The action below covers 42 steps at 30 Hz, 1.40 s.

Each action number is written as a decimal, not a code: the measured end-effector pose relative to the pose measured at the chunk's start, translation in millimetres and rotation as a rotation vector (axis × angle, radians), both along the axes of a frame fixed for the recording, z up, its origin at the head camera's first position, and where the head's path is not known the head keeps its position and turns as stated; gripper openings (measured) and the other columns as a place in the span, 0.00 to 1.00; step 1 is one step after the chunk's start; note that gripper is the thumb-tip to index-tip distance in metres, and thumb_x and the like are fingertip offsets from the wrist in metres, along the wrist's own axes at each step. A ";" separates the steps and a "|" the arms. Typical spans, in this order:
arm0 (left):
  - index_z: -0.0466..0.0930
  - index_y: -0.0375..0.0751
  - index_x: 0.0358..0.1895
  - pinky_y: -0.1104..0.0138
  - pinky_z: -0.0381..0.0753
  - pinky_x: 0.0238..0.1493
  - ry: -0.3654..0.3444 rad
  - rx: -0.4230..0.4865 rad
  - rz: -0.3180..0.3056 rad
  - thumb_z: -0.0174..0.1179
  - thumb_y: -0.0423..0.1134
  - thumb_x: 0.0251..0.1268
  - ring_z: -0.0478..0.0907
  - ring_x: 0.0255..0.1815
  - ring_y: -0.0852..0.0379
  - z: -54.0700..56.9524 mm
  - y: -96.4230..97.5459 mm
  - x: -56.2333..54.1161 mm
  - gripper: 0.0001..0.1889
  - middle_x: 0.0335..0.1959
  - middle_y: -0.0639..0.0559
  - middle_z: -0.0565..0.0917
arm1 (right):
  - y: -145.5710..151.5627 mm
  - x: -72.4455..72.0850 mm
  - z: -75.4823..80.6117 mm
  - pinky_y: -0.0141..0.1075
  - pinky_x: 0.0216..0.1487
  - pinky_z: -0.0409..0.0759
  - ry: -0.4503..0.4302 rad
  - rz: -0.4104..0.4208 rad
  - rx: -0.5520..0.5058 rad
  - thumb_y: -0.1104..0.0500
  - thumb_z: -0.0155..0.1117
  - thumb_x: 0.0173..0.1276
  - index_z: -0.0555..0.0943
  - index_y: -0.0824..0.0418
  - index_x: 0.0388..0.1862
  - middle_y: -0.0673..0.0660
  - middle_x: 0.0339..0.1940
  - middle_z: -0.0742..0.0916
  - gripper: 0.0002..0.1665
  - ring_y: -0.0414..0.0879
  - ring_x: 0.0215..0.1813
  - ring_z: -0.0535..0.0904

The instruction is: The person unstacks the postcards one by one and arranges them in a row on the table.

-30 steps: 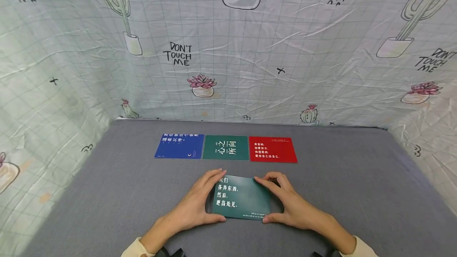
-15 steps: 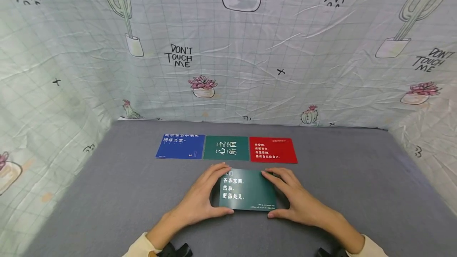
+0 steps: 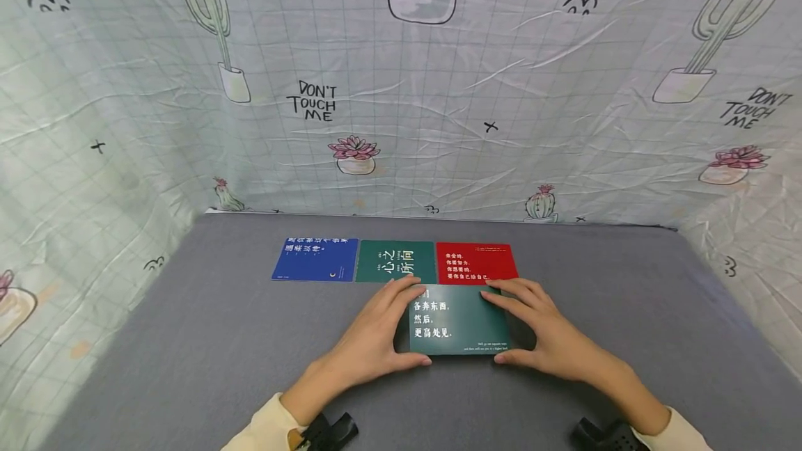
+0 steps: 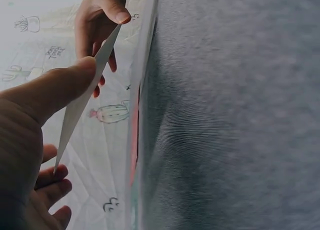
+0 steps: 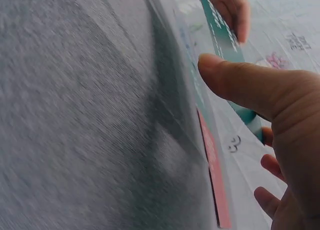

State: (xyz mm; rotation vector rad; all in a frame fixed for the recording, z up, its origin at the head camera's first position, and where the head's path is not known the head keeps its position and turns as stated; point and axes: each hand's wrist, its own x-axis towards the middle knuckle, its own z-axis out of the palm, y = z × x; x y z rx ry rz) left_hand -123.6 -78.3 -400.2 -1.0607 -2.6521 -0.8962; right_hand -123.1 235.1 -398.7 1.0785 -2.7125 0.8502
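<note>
A dark green card [image 3: 460, 322] with white Chinese writing is held between both hands in the head view. My left hand [image 3: 376, 339] grips its left side, thumb at the near edge and fingers at the far edge. On the right side, my right hand [image 3: 554, 333] grips it the same way. Both wrist views show this card [image 4: 80, 102] tilted and raised off the grey surface. Behind it lie a blue card [image 3: 315, 261], a second green card [image 3: 396, 256] and a red card [image 3: 476, 259] in a row. Right fingertips overlap the red card's near edge in the head view.
A grey cloth-like tabletop [image 3: 219, 360] lies under everything. White curtain-like fabric [image 3: 426, 89] printed with cacti and lettering surrounds its back and sides. Each wrist wears a black device, such as the left camera mount [image 3: 328, 431].
Both hands have carried the held green card forward and to the right, close to the row of cards. The three cards in the row have stayed in place.
</note>
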 end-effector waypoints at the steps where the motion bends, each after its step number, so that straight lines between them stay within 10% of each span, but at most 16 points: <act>1: 0.61 0.41 0.70 0.57 0.50 0.72 0.006 -0.010 -0.007 0.75 0.57 0.41 0.55 0.72 0.53 1.3 0.9 -0.8 0.51 0.71 0.48 0.60 | 2.0 -0.7 0.6 0.58 0.56 0.70 0.003 -0.001 -0.002 0.46 0.80 0.46 0.67 0.50 0.71 0.51 0.70 0.67 0.53 0.49 0.68 0.55; 18: 0.65 0.42 0.69 0.54 0.50 0.72 0.117 -0.064 -0.069 0.71 0.61 0.46 0.52 0.74 0.52 11.9 20.1 -14.9 0.47 0.72 0.49 0.60 | 32.0 -7.4 8.0 0.52 0.55 0.69 0.011 -0.032 0.017 0.46 0.79 0.48 0.66 0.51 0.72 0.50 0.72 0.66 0.52 0.46 0.68 0.56; 42: 0.67 0.48 0.68 0.53 0.52 0.71 0.042 -0.166 -0.012 0.68 0.63 0.48 0.54 0.73 0.54 20.0 75.8 -52.0 0.43 0.71 0.50 0.63 | 80.9 -35.6 17.8 0.61 0.53 0.61 -0.116 -0.069 0.029 0.50 0.77 0.53 0.66 0.49 0.72 0.51 0.75 0.62 0.48 0.54 0.68 0.53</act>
